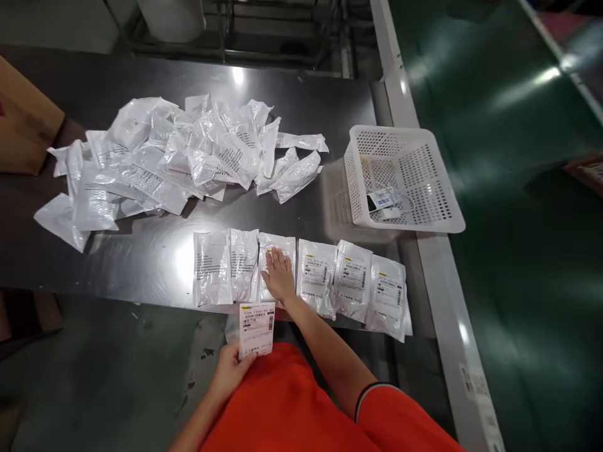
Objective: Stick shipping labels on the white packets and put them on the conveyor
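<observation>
My left hand (234,368) is closed on the lower edge of a stack of printed labels (257,329), held in front of the table edge. My right hand (279,276) lies flat, fingers together and stretched out, on a white packet (277,243), the third from the left in a row. Two packets to its left, such as the leftmost packet (211,269), show printed text and no label. Those to its right, including a labelled packet (316,276), carry white labels. Part of the label under my right hand is covered.
A heap of white packets (174,157) lies at the back left of the metal table (306,94). A white perforated basket (400,182) with small items stands at the right, beside a green conveyor (509,251). A cardboard box (28,119) is at the far left.
</observation>
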`<state>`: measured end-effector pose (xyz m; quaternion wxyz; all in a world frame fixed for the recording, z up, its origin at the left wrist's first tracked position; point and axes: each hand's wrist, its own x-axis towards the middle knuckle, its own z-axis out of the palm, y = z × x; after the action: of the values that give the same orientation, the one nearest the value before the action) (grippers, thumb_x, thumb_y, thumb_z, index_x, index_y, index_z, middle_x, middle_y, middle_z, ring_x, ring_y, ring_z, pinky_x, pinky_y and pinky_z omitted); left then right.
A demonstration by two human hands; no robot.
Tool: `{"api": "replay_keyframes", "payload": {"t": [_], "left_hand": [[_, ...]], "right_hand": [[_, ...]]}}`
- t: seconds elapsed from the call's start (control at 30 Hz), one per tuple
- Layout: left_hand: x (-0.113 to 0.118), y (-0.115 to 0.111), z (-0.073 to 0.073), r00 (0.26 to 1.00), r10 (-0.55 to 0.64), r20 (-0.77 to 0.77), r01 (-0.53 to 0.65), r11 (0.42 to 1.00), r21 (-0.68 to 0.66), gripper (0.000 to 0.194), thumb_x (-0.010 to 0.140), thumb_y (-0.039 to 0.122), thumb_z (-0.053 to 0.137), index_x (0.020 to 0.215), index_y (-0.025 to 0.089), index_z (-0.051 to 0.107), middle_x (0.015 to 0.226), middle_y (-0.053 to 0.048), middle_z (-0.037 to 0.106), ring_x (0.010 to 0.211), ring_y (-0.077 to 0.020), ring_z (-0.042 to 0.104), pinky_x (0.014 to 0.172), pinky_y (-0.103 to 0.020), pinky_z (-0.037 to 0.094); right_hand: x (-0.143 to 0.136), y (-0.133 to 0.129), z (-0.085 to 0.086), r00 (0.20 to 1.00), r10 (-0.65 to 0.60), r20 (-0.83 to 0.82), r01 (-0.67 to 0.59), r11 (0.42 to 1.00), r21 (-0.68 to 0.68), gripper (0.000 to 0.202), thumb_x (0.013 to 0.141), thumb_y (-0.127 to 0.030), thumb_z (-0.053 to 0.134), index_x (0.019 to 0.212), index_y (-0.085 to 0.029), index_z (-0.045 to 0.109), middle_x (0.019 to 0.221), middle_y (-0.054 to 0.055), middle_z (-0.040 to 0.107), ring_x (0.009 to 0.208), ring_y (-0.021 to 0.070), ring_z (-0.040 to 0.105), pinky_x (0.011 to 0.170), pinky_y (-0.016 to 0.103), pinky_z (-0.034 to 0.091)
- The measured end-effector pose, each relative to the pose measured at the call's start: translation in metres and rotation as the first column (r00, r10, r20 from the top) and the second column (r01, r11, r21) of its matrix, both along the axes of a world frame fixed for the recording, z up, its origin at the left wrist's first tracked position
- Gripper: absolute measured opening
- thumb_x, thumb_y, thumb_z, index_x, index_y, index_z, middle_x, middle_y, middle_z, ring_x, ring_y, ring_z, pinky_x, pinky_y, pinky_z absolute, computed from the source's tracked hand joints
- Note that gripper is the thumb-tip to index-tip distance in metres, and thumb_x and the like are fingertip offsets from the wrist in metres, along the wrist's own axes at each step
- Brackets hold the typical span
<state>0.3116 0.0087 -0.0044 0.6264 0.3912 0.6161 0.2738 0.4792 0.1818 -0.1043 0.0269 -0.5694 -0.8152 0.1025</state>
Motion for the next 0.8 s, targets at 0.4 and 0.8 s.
{"api": "replay_keyframes", "payload": {"t": [0.4, 0.8], "left_hand": [[-0.066, 0.010, -0.008, 0.971, 0.146, 0.189, -0.139, 0.989, -0.048, 0.056, 0.066, 0.058, 0.073, 0.099, 0.013, 0.074, 0.101, -0.015, 0.077, 0.094, -0.0328, 0.070, 0.090, -0.046, 0.053], [-0.085, -0.011, -0.014, 0.936, 0.321, 0.148, -0.305, 0.945, -0.123, 0.058, 0.063, 0.062, 0.072, 0.096, 0.013, 0.072, 0.094, -0.013, 0.078, 0.089, -0.0321, 0.071, 0.081, -0.044, 0.057]], "right_hand": [[-0.026, 0.000, 0.037, 0.997, 0.036, -0.067, -0.035, 0.999, 0.019, 0.053, 0.097, -0.039, 0.037, 0.145, -0.016, 0.040, 0.157, 0.013, 0.024, 0.145, 0.0320, 0.017, 0.116, 0.053, 0.017], [-0.035, -0.029, 0.020, 0.997, 0.062, 0.035, -0.058, 0.993, -0.099, 0.072, 0.087, -0.041, 0.048, 0.149, -0.009, 0.030, 0.158, 0.015, 0.016, 0.146, 0.0338, 0.013, 0.117, 0.056, 0.014]]}}
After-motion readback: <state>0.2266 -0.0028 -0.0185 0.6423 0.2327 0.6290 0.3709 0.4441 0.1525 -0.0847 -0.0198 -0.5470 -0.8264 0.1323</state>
